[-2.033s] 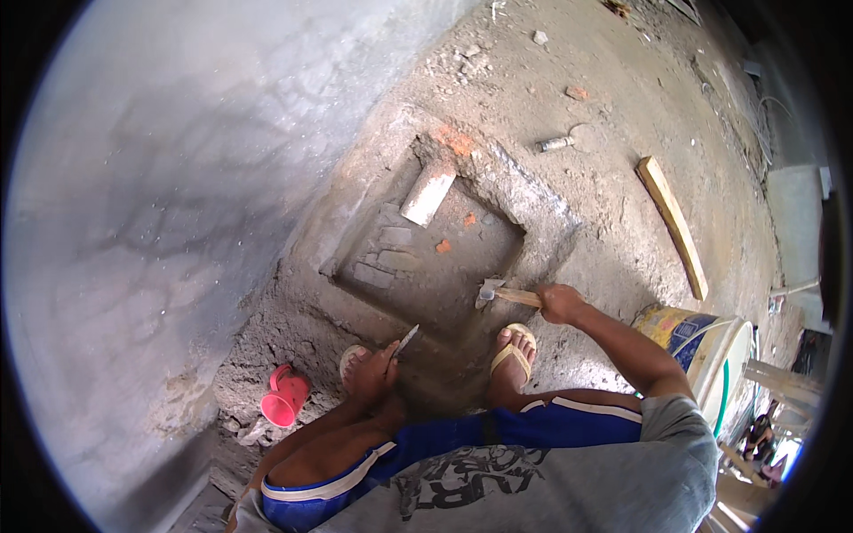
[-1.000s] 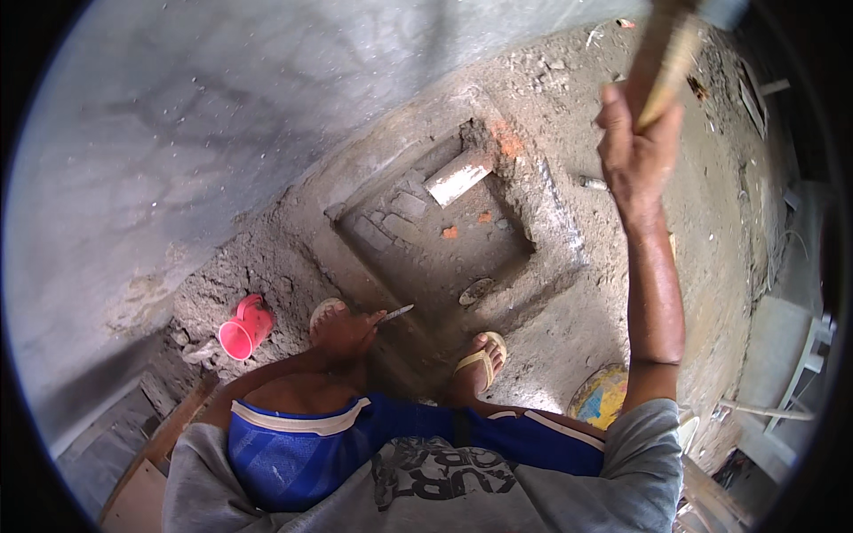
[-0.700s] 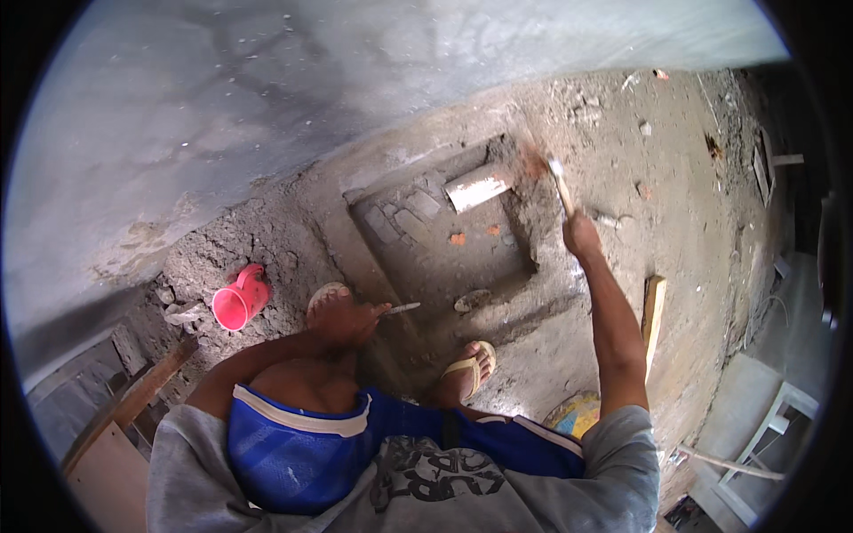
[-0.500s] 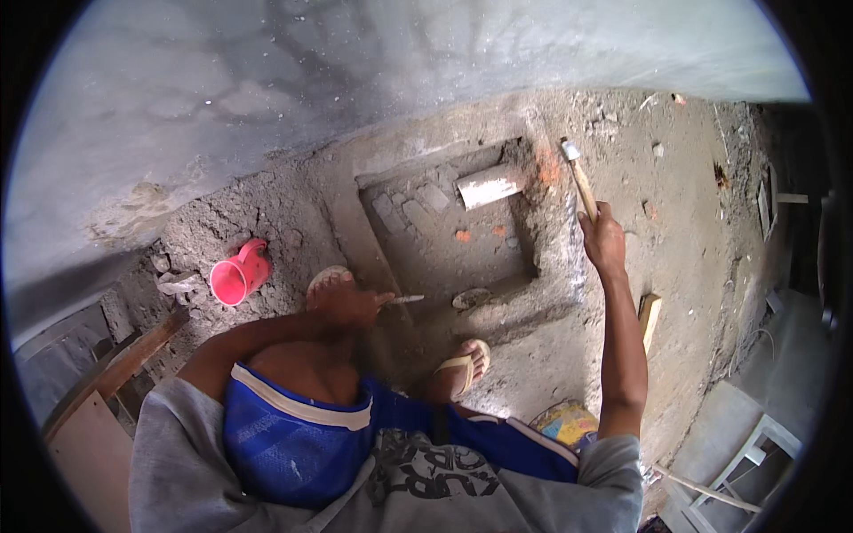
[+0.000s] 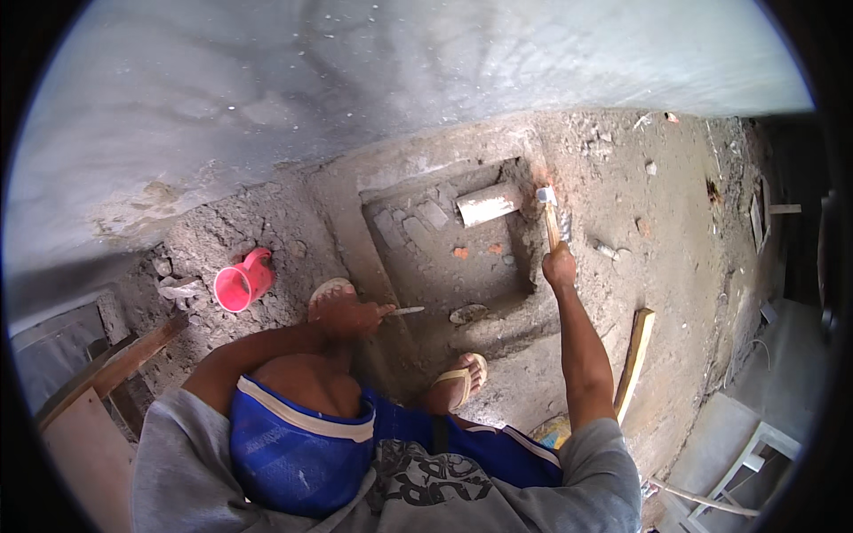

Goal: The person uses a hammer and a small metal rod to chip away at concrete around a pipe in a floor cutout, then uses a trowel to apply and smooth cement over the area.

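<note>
My right hand (image 5: 559, 267) is closed round the wooden handle of a hammer (image 5: 553, 224). The hammer's pale metal head is at the broken right edge of a square pit (image 5: 378, 266), beside a short whitish pipe (image 5: 487, 208) that juts into the pit. My left hand (image 5: 351, 316) is closed at my left knee and foot. From its fingers a thin, light-grey metal blade (image 5: 409, 310) points right over the pit's near-left corner; its handle is hidden, so its kind is unclear. Brick pieces (image 5: 432, 213) and small orange bits (image 5: 461, 253) lie in the pit.
A pink mug (image 5: 242, 282) lies on rubble left of the pit. A grey wall (image 5: 373, 80) rises behind. Wooden boards (image 5: 133, 355) are at the left, a plank (image 5: 634, 360) lies near my right arm, and a white frame (image 5: 755, 462) stands at lower right.
My right hand has swung the hammer left and nearer, from the ground right of the pit to its right edge. My left hand stays by my foot. The view has shifted slightly.
</note>
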`<move>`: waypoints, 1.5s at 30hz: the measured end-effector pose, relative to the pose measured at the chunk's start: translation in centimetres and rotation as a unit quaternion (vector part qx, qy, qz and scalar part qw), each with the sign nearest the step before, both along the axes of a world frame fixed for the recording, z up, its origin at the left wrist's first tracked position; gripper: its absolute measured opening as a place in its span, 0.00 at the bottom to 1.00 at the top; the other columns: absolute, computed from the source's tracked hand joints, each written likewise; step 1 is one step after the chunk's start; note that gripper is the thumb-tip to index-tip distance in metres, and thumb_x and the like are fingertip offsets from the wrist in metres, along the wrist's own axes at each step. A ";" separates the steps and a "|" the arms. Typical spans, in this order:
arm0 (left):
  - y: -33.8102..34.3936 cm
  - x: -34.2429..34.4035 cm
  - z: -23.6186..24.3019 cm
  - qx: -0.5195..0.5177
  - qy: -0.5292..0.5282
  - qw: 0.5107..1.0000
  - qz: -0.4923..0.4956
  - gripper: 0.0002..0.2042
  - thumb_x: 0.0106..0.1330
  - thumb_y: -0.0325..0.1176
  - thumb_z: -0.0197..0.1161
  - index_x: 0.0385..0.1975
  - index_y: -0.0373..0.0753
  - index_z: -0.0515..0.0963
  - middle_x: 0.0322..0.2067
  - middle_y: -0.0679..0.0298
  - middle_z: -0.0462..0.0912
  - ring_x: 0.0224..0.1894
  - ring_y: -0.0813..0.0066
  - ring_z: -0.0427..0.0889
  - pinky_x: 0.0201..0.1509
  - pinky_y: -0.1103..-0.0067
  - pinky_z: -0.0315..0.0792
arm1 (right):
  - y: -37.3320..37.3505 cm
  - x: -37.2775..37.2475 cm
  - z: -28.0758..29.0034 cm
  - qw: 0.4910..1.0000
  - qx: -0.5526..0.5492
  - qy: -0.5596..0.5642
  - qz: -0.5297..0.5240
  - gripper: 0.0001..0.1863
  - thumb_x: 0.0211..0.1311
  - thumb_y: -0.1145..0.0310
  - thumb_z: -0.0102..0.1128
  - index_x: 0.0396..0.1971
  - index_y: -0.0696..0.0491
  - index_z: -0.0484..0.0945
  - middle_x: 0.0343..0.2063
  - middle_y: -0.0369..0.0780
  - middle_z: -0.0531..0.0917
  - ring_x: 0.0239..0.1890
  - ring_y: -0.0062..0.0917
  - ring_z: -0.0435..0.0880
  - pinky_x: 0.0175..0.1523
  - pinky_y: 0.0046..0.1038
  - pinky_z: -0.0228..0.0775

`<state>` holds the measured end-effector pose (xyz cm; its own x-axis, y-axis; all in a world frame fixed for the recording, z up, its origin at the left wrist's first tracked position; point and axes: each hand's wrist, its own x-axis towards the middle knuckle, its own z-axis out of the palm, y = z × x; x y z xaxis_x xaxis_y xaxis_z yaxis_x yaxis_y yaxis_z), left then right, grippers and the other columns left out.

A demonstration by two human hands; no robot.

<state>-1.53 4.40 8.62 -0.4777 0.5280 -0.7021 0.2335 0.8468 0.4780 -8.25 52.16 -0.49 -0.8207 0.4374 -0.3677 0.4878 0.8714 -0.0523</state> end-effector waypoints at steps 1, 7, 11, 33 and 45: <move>0.6 -0.1 1.4 -0.021 -0.010 1.000 0.005 0.22 0.72 0.51 0.47 0.65 0.74 0.65 0.65 0.41 0.64 0.65 0.32 0.64 0.68 0.43 0.56 | -0.9 -0.2 0.8 0.999 -0.019 0.040 0.009 0.19 0.56 0.67 0.56 0.46 0.61 0.74 0.38 0.60 0.82 0.44 0.55 0.82 0.53 0.49 0.72; -1.0 2.2 -1.5 -0.039 -0.064 0.997 0.002 0.23 0.72 0.52 0.47 0.66 0.76 0.62 0.65 0.41 0.63 0.66 0.33 0.63 0.68 0.44 0.56 | -13.5 -4.5 13.9 0.954 -0.125 0.209 0.174 0.13 0.59 0.75 0.58 0.44 0.59 0.75 0.25 0.47 0.83 0.19 0.27 0.82 0.19 0.30 0.75; -1.2 2.1 -0.5 -0.002 0.102 0.991 -0.090 0.23 0.72 0.42 0.47 0.68 0.57 0.64 0.45 0.54 0.75 0.47 0.49 0.76 0.53 0.55 0.68 | -13.9 -5.8 16.0 0.847 -0.092 0.373 0.369 0.11 0.57 0.75 0.62 0.40 0.56 0.74 0.23 0.44 0.82 0.19 0.28 0.81 0.22 0.31 0.77; -1.9 4.8 -5.1 0.154 0.253 0.953 -0.065 0.23 0.70 0.40 0.50 0.66 0.52 0.67 0.38 0.60 0.80 0.36 0.51 0.81 0.44 0.57 0.74 | -1.0 -2.5 0.8 0.948 -0.005 0.173 0.268 0.09 0.57 0.71 0.57 0.35 0.59 0.74 0.25 0.49 0.82 0.24 0.40 0.84 0.30 0.37 0.77; -1.8 4.0 -4.9 -0.030 0.140 0.988 -0.064 0.22 0.71 0.45 0.47 0.65 0.64 0.68 0.46 0.50 0.79 0.47 0.40 0.79 0.50 0.43 0.70 | -16.1 -5.9 13.4 0.880 -0.107 0.279 0.368 0.09 0.55 0.75 0.61 0.36 0.55 0.74 0.21 0.43 0.77 0.23 0.28 0.79 0.26 0.32 0.76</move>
<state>2.44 2.64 3.69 -0.5892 0.5576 -0.5848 0.4560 0.8269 0.3290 -14.17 36.03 12.91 -0.9316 -0.3195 0.1733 -0.3592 0.8819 -0.3054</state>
